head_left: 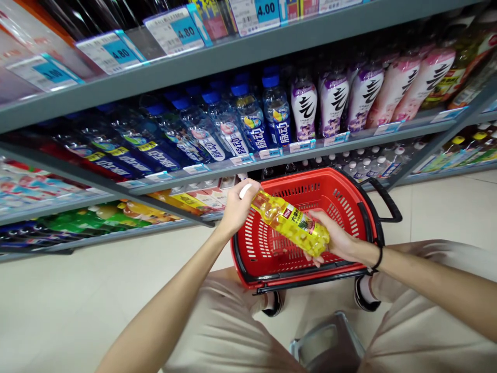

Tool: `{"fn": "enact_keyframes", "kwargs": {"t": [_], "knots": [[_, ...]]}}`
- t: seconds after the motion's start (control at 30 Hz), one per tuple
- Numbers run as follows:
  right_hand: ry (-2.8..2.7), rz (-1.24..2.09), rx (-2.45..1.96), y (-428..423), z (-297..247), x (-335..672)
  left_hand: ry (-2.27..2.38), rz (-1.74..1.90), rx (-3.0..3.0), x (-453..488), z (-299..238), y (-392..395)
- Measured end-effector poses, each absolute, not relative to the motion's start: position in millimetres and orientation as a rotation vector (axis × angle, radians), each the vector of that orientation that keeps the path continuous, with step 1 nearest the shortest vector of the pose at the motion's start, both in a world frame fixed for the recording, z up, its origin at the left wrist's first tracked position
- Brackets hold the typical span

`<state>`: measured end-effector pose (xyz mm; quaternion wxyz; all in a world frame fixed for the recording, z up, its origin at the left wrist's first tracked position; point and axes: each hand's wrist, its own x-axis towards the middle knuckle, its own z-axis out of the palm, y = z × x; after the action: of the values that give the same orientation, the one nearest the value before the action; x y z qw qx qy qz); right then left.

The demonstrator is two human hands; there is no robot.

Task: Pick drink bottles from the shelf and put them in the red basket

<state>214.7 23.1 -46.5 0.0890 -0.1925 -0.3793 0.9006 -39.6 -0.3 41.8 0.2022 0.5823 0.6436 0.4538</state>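
I hold a yellow drink bottle (289, 221) with a yellow label and a white cap, tilted over a red plastic shopping basket (349, 194). My left hand (235, 206) is closed around the bottle's cap end. My right hand (337, 239) cups the bottle's base from below, fingers wrapped round it. The basket stands on the floor in front of my knees and I see nothing in it. Its black handle (384, 199) hangs to the right.
Grey store shelves (233, 52) run across the view, packed with blue-capped bottles (252, 122), purple and pink bottles (361, 93) and price tags. Lower shelves hold green and yellow drinks (116, 212). Pale tiled floor (58, 295) lies to the left. A metal stool (330, 342) sits under me.
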Motion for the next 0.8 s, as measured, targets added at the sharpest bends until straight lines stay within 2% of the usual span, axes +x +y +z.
{"fn": "enact_keyframes", "kwargs": {"t": [0.37, 0.63, 0.73, 0.8], "knots": [[-1.636, 2.165, -0.523, 19.7, -39.2, 219.5, 1.847, 1.031, 1.763, -51.8, 48.6, -1.7], [-2.443, 1.377, -0.733, 58.4, -32.7, 228.8, 1.810, 0.926, 1.812, -16.9, 57.0, 9.1], [-2.764, 1.052, -0.829, 80.7, -36.5, 232.5, 1.814, 0.594, 2.081, 2.9, 47.8, 22.5], [-2.822, 0.951, -0.945, 93.4, -44.6, 234.8, 1.805, 0.157, 2.302, 15.7, 34.5, 34.5]]}}
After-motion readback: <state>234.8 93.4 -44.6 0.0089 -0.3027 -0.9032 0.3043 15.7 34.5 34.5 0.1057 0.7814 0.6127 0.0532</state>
